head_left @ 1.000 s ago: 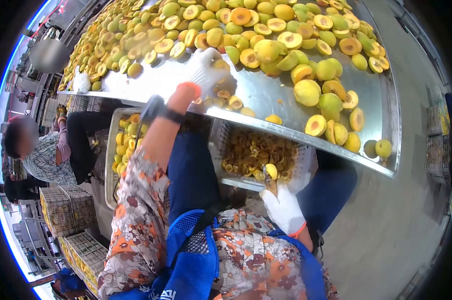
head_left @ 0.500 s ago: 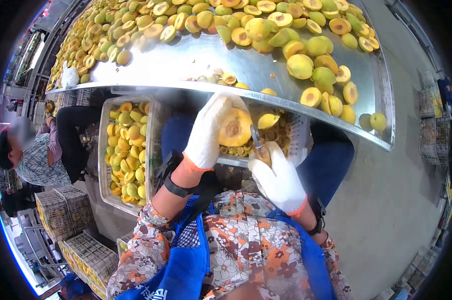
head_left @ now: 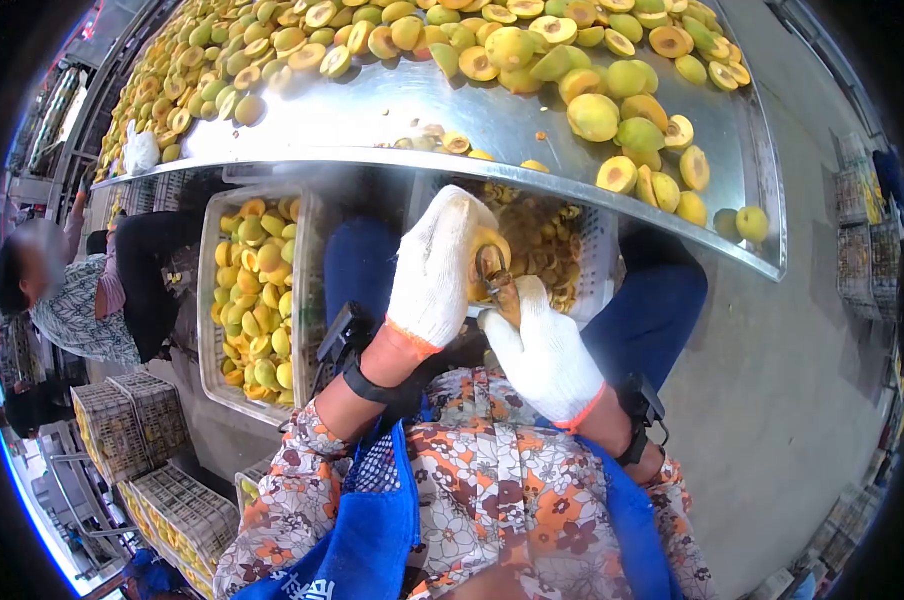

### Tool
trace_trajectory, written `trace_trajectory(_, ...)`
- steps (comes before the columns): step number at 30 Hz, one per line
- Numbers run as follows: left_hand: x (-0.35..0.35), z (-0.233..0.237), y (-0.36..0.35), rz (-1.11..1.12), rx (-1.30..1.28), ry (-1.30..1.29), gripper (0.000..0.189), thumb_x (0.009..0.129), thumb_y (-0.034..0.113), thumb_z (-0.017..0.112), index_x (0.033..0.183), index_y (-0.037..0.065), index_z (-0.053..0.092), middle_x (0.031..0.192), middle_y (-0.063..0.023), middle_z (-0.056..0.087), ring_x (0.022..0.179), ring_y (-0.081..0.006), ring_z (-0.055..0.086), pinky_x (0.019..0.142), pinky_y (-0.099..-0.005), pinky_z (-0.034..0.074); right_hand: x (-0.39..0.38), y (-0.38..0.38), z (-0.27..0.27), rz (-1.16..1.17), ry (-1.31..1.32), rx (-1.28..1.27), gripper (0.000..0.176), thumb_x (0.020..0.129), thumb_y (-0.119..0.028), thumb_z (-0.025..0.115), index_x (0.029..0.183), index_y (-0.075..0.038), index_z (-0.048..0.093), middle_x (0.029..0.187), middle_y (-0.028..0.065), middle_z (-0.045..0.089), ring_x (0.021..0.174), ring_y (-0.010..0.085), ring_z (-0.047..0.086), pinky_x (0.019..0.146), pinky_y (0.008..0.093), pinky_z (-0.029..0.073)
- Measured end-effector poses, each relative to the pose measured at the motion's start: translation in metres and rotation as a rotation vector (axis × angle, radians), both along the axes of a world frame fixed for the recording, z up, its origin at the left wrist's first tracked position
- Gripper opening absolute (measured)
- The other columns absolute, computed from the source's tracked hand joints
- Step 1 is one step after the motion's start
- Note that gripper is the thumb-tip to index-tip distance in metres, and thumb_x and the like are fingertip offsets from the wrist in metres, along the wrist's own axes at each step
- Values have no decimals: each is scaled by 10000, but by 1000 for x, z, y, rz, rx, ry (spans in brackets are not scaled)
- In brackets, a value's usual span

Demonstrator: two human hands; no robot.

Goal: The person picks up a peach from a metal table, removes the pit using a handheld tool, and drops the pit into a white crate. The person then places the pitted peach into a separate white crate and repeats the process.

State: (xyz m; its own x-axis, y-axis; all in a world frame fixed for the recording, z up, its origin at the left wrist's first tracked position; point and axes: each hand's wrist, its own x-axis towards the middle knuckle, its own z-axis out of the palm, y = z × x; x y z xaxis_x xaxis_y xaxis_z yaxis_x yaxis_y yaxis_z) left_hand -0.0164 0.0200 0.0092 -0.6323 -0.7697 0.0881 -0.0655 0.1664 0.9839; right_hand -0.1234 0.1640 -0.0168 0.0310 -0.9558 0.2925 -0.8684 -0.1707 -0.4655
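My left hand (head_left: 437, 265), in a white knit glove, is closed around a halved yellow peach (head_left: 479, 243), cut face turned to the right. My right hand (head_left: 554, 358), gloved alike, grips the wooden handle of a pitting tool (head_left: 507, 298). Its curved metal end is against the cut face of the peach half. Part of the fruit is hidden behind the left fingers and the tool. Below both hands stands a pale plastic crate (head_left: 597, 262) holding pits and scraps.
A metal table (head_left: 372, 110) spans the top, heaped with halved peaches (head_left: 592, 118). To the left is a white crate (head_left: 212, 345) full of yellow peach halves. Stacked crates (head_left: 132, 425) stand at lower left. Another person (head_left: 87, 310) sits at far left beside the table.
The tool has moved left from beside the peach half onto its cut face. My left hand has turned the fruit. A yellow piece beside the tool has gone from view.
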Motion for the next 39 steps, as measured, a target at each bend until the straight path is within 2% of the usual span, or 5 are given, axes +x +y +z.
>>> trace_trajectory(10,-7,-2,-18,-221,69,-204,552,1091,426,355,898,4,654,826,-63,611,809,-135,561,774,-289,470,-2,2,17,-175,-803,420,334,983,-233,598,1190,20,528,1001,325,607,849,502,634,704,523,509)
trace_trajectory(17,-21,-17,10,-74,258,134,410,1093,338,399,1164,5,626,1034,-108,690,952,-167,646,887,-309,513,-5,-1,7,-363,-804,331,406,993,-288,603,1218,35,504,911,318,634,883,537,618,737,532,499)
trace_trajectory(20,-17,-22,14,-22,186,83,323,1080,263,458,1117,3,647,1019,-105,692,926,-148,645,848,-288,518,-2,3,-7,-186,-583,23,418,998,-296,612,1237,30,505,809,228,645,742,443,652,664,481,506)
trace_trajectory(25,-15,-22,7,-138,262,35,288,1070,211,477,1042,-3,667,932,-91,699,842,-130,646,788,-273,520,-5,9,16,-188,-1757,655,185,1053,-236,564,1137,-74,538,694,-26,527,527,74,501,471,257,386)
trace_trajectory(39,-24,-60,-11,-320,292,92,319,1064,275,497,1053,-10,638,861,-99,692,796,-141,652,758,-279,520,-12,10,2,-60,-2341,811,191,1083,-268,502,1007,-109,574,602,-46,411,374,48,338,329,221,247)
